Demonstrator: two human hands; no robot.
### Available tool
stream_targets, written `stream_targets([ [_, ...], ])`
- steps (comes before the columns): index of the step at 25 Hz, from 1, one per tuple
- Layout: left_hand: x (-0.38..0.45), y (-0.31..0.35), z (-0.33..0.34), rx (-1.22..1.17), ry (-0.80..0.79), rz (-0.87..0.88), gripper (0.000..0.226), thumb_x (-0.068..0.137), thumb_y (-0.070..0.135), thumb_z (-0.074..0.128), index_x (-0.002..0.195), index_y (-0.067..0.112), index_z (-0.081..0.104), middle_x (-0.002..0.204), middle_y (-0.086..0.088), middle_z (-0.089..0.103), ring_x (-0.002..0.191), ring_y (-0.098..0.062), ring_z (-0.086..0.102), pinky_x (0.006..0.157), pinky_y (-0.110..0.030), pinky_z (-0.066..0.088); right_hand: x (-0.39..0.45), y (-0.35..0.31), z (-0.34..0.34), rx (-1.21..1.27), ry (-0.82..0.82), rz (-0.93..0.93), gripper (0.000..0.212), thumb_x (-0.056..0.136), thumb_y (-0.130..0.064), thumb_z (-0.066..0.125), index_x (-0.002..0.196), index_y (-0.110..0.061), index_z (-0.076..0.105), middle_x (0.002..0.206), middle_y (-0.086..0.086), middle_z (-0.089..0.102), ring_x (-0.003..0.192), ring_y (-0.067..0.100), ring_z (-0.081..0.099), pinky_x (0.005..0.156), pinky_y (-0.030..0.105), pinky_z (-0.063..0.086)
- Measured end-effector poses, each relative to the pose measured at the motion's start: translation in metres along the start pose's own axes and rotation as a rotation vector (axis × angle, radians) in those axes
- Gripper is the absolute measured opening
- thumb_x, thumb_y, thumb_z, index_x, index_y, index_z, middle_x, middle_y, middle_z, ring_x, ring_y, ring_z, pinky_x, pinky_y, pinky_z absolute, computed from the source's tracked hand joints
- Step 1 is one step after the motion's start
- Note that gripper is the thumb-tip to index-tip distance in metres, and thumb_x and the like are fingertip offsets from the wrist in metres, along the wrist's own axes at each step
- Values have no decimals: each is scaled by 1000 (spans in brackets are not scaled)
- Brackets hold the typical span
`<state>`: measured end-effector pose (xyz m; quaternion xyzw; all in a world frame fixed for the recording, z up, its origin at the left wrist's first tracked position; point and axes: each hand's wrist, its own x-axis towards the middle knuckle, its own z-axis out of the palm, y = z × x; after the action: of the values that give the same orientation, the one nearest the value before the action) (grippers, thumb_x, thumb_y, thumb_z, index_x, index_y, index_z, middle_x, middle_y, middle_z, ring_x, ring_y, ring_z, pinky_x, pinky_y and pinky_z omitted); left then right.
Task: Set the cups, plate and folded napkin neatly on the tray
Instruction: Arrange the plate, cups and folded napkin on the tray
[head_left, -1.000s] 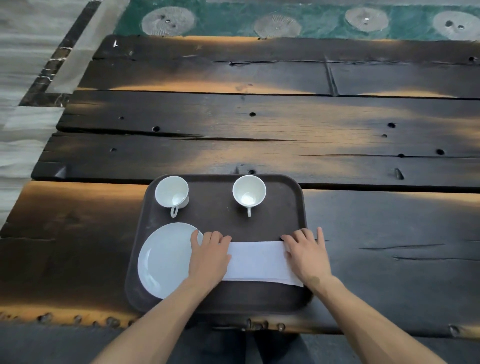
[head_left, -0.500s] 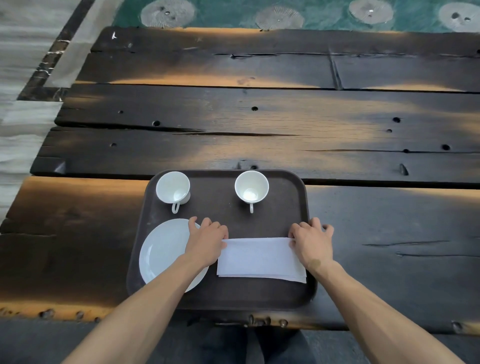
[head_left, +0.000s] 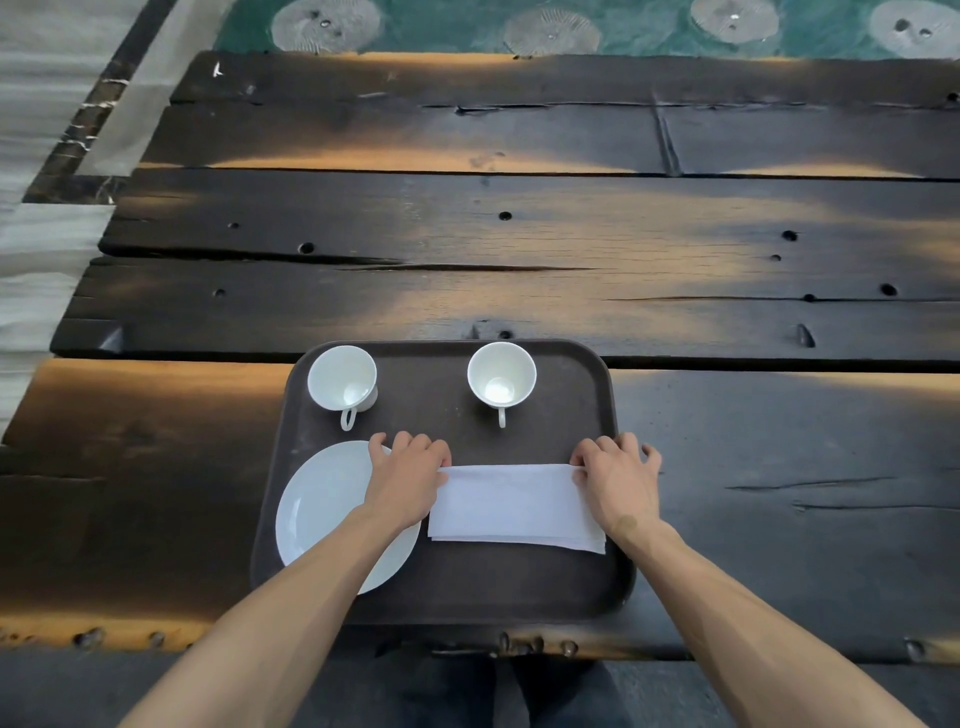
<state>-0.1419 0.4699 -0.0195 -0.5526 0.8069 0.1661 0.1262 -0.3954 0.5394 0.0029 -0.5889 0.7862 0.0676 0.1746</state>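
On the tray (head_left: 447, 597), near its front right part, lies the napkin (head_left: 514, 506), just beside the plate (head_left: 327, 512). Since a moment ago it became narrower: the far edge was brought over toward the person, so the fold looks almost finished and only straightening seems to remain. Its long axis runs left to right, slightly tilted, with the right end nearer to the person. The left hand (head_left: 408, 480) and right hand (head_left: 618, 480) have curled fingers that pinch the far corners. Behind stand two cups (head_left: 343, 376) (head_left: 501, 374), their handles pointing toward the person. All rests on a dark table (head_left: 519, 234)
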Motion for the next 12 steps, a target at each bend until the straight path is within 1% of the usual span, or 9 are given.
stream_targets([
  [6, -2, 1, 2, 4, 26, 9, 12, 99, 25, 46, 106, 31, 54, 108, 9, 53, 109, -18, 42, 110, -46, 10, -2, -1, 3, -33, 22, -8, 19, 97, -19, 43, 106, -26, 59, 104, -4, 60, 108, 24, 43, 107, 47, 25],
  [9, -6, 4, 3, 62, 67, 18, 16, 99, 27, 45, 112, 30, 54, 112, 6, 52, 109, -20, 45, 111, -44, 12, -6, -3, 5, -66, 25, -12, 23, 98, -18, 43, 113, -27, 57, 112, -3, 59, 112, 24, 43, 108, 47, 25],
  [12, -15, 5, 2, 81, 88, 22, 24, 98, 30, 45, 122, 30, 52, 118, 5, 50, 111, -20, 46, 113, -43, 12, -13, -6, 4, -56, -6, -27, 27, 98, -26, 45, 123, -28, 54, 123, -3, 54, 119, 24, 42, 109, 47, 25],
])
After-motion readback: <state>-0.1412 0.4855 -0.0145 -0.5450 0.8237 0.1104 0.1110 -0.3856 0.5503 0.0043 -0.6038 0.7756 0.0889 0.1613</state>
